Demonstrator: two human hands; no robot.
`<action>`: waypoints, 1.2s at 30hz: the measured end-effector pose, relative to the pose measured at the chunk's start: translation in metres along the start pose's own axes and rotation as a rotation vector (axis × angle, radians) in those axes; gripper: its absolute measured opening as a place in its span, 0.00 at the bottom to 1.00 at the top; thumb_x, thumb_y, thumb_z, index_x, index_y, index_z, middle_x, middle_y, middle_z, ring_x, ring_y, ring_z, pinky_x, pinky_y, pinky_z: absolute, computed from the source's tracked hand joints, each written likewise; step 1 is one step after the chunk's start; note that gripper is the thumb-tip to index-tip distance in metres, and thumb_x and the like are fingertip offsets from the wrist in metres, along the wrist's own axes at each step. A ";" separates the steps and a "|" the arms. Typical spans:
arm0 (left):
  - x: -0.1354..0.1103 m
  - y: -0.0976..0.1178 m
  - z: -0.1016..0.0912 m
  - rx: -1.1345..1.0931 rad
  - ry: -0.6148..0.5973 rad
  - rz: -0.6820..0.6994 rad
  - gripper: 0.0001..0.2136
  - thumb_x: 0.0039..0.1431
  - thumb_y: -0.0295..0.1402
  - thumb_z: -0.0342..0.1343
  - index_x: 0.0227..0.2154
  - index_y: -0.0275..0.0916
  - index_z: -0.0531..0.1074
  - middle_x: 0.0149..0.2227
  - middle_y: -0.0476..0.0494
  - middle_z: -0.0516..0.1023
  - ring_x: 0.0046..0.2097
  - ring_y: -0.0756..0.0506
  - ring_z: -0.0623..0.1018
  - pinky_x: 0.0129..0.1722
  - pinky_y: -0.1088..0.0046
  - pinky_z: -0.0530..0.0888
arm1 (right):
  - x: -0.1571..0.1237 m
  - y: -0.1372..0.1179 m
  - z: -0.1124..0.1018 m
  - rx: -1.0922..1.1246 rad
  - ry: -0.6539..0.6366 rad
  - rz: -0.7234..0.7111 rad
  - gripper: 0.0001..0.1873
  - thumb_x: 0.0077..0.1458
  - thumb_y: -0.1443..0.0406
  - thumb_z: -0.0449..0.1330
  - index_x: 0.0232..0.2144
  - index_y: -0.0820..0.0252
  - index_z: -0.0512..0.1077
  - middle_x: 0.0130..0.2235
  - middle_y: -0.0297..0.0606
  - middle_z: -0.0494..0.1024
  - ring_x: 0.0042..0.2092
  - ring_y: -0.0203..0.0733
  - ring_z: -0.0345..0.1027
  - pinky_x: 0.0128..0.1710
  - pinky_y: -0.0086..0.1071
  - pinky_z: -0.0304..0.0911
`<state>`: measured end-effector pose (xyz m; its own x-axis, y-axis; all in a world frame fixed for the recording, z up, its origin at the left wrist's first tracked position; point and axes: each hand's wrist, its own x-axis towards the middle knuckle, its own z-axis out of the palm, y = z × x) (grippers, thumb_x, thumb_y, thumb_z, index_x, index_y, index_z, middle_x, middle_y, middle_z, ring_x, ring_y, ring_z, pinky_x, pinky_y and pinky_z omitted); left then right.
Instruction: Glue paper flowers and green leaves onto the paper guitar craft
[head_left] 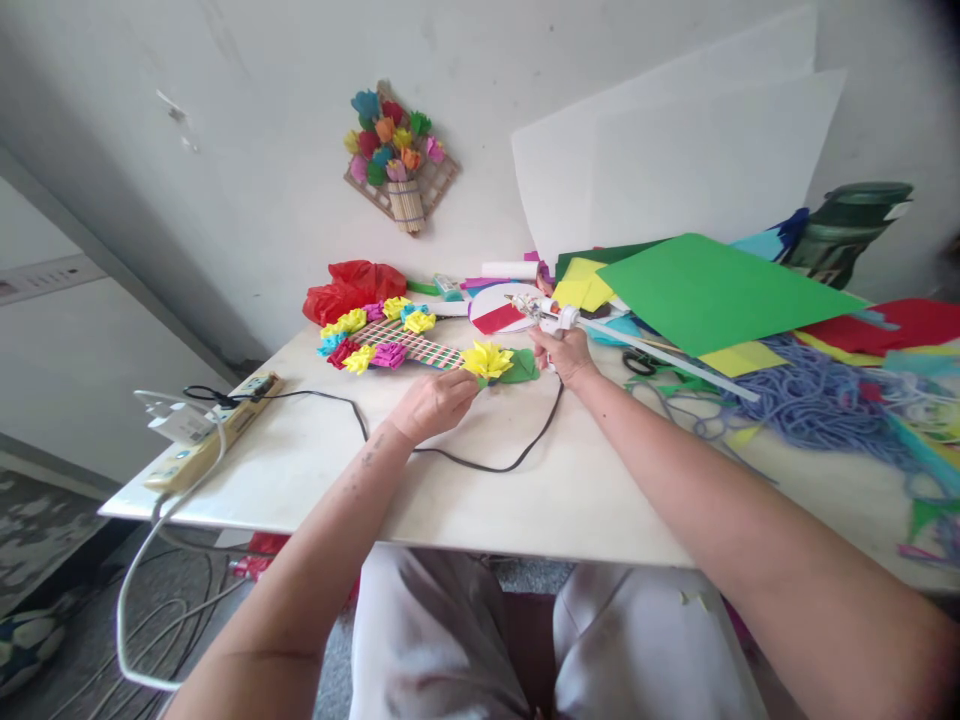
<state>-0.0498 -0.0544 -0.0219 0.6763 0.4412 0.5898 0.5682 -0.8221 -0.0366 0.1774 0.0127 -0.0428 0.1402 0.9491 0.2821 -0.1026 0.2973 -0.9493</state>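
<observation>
My left hand (441,404) is closed at the near right end of a plaid woven craft piece (401,343) trimmed with yellow, pink, blue and red paper flowers. Its fingertips are partly hidden beside a large yellow paper flower (487,359), which has a green paper leaf (520,367) to its right. Wrapped around the handle of a white hot glue gun (556,319) is my right hand (564,357). The gun's nozzle points left, over a white disc (489,296) with a red patch, and a long glue stick (667,357) juts out behind it.
A black cord (480,466) loops across the table from a power strip (214,432) at the left. Green paper (735,290), blue-purple yarn (814,405) and black scissors (637,362) crowd the right. A red plastic bag (352,290) lies at the back left; a flower decoration (406,205) hangs on the wall.
</observation>
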 end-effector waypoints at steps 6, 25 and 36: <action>0.000 -0.002 0.000 0.081 -0.041 0.065 0.09 0.55 0.24 0.45 0.31 0.38 0.70 0.31 0.42 0.74 0.33 0.49 0.75 0.31 0.76 0.70 | 0.002 0.002 -0.002 0.036 0.021 -0.011 0.16 0.35 0.57 0.65 0.15 0.62 0.65 0.12 0.30 0.66 0.11 0.31 0.56 0.10 0.26 0.51; 0.011 0.001 0.002 0.113 -0.131 0.053 0.09 0.54 0.25 0.45 0.28 0.38 0.70 0.30 0.41 0.73 0.35 0.46 0.71 0.32 0.72 0.67 | 0.002 0.002 -0.001 0.040 -0.001 -0.026 0.16 0.35 0.57 0.65 0.16 0.63 0.66 0.12 0.29 0.66 0.11 0.30 0.56 0.10 0.26 0.53; 0.011 0.000 0.008 0.248 -0.141 0.083 0.11 0.55 0.24 0.44 0.30 0.38 0.72 0.30 0.41 0.73 0.36 0.47 0.71 0.32 0.73 0.68 | 0.000 -0.001 0.001 0.032 -0.021 0.008 0.15 0.35 0.57 0.64 0.17 0.62 0.65 0.12 0.29 0.65 0.12 0.30 0.54 0.11 0.27 0.52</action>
<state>-0.0382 -0.0469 -0.0218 0.7740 0.4362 0.4589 0.5935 -0.7523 -0.2860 0.1768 0.0123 -0.0415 0.1189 0.9532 0.2778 -0.1349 0.2927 -0.9466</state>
